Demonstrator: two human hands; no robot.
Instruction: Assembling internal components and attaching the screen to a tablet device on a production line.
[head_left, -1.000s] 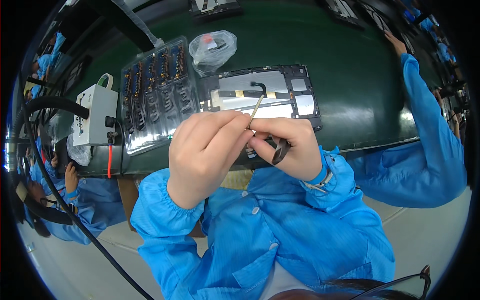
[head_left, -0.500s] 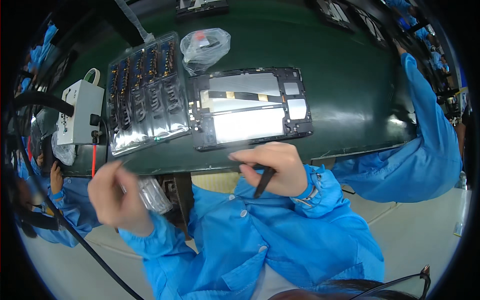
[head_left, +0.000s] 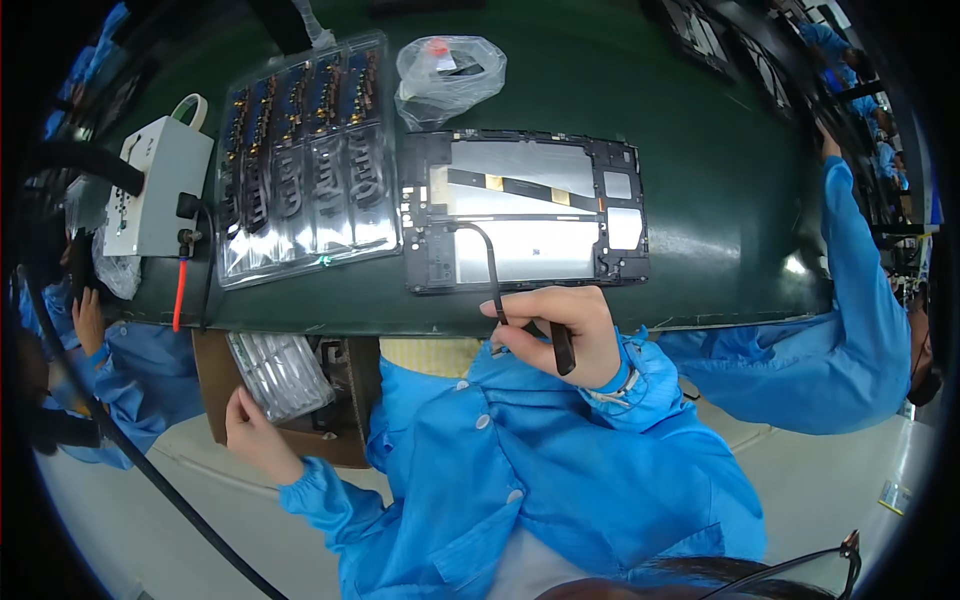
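My right hand point(head_left: 560, 330) is closed at the table's near edge, in front of an open tablet housing point(head_left: 525, 250) with a black frame and silver panels. Between thumb and forefinger it pinches a thin, curved black strip point(head_left: 490, 255) that rises over the housing. I cannot tell whether the strip's far end is attached. A dark stick-like tool point(head_left: 562, 350) is tucked in the same hand. Lower down on the left, my left hand point(head_left: 258, 435) has its fingers slightly apart beside clear plastic trays point(head_left: 280, 375) in a cardboard box point(head_left: 212, 385); I see nothing in it.
Left of the housing lies a clear tray point(head_left: 310, 230) of small electronic parts. Behind are a crumpled clear bag point(head_left: 450, 80) and, farther left, a white control box point(head_left: 160, 190) with a red cable point(head_left: 180, 295). Blue-sleeved people point(head_left: 800, 340) sit on both sides.
My left hand has dropped from the table edge to beside the box. The black strip now shows plainly in my right hand, which has shifted slightly right. The view has turned a little.
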